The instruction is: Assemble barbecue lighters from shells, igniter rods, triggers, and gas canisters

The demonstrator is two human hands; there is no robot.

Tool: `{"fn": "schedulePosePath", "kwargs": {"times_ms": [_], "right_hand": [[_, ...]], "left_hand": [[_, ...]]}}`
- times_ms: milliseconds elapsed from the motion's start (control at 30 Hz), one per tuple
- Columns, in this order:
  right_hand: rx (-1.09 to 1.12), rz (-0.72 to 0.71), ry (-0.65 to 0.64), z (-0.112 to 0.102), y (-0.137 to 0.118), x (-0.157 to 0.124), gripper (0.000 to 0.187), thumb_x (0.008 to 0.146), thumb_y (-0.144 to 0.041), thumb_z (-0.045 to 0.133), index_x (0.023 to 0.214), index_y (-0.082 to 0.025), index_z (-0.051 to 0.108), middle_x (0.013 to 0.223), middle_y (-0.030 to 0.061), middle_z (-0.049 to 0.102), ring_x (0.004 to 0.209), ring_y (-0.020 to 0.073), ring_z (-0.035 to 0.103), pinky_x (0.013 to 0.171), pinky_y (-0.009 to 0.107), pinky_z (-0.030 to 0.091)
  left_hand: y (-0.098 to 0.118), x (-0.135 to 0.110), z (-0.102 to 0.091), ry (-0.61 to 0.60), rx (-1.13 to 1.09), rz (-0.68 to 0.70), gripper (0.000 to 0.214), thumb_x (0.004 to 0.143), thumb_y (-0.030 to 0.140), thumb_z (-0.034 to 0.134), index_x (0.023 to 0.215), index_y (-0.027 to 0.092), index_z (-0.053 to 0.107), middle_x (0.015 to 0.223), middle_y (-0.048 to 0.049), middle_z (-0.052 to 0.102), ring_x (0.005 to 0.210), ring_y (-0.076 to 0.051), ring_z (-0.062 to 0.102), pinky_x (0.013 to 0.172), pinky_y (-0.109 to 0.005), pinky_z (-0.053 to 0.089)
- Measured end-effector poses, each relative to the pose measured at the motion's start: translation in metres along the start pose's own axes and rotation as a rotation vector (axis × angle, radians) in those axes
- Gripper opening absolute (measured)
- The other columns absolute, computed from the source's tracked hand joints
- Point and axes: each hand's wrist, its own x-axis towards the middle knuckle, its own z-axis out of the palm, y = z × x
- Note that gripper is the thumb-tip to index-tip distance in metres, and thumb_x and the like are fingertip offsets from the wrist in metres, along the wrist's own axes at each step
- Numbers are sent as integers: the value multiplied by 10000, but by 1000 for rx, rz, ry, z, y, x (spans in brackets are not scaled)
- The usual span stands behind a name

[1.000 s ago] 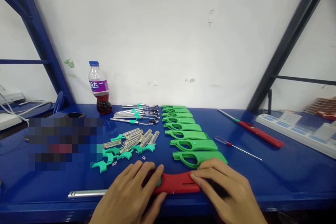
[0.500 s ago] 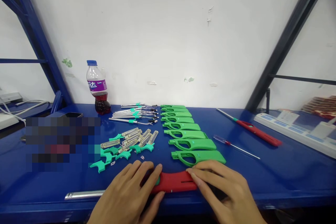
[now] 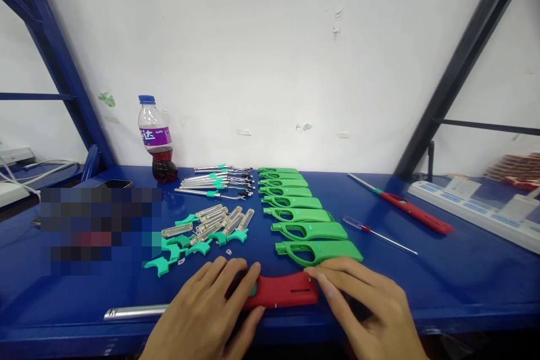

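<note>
A long-nosed lighter [image 3: 287, 291] with a red handle and a silver barrel lies along the table's front edge. My left hand [image 3: 206, 306] is wrapped over its trigger area, thumb in front and fingers behind, hiding part of the barrel. At the handle's right end, my right hand [image 3: 363, 304] has its fingertips drawn together on the back corner. A slot and a small hole show on the handle. Green lighter shells [image 3: 318, 253] lie in a column just behind. Clear fuel tanks [image 3: 219, 222] and teal triggers [image 3: 158, 265] are piled behind my left hand.
Silver barrels with wires [image 3: 215, 183] lie at the back, near a bottle of dark drink [image 3: 156, 140]. A screwdriver [image 3: 379, 235], another red lighter [image 3: 415, 212] and a white power strip [image 3: 476, 216] are on the right. A blurred patch covers the left.
My right hand has shifted slightly right along the lighter, uncovering the handle's end with the whole slot and a small hole. My left hand and the lighter stay in place.
</note>
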Motion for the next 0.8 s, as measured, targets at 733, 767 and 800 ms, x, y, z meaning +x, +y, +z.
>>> {"fn": "schedulePosePath", "kwargs": {"times_ms": [733, 767, 800], "right_hand": [[-572, 415, -73, -58, 128, -14, 500, 1049, -588, 488, 1251, -241, 785, 1204, 114, 825, 1075, 375, 790, 875, 519, 633], [-600, 439, -56, -59, 128, -15, 517, 1042, -601, 487, 1226, -227, 793, 1173, 132, 829, 1034, 397, 794, 819, 530, 630], [-620, 459, -48, -60, 128, -16, 525, 1037, -610, 486, 1195, -223, 803, 1141, 139, 834, 996, 409, 797, 770, 529, 624]], "left_hand": [[2, -1, 1, 2, 17, -35, 415, 1159, 357, 373, 1438, 221, 648, 1259, -72, 764, 1121, -261, 744, 982, -385, 606], [3, 0, 0, 5, 12, -40, 416, 1160, 360, 371, 1434, 222, 651, 1255, -71, 765, 1121, -258, 744, 986, -379, 602], [3, 0, 0, 8, 6, -37, 413, 1159, 362, 377, 1432, 220, 652, 1248, -70, 767, 1116, -254, 745, 984, -369, 598]]}}
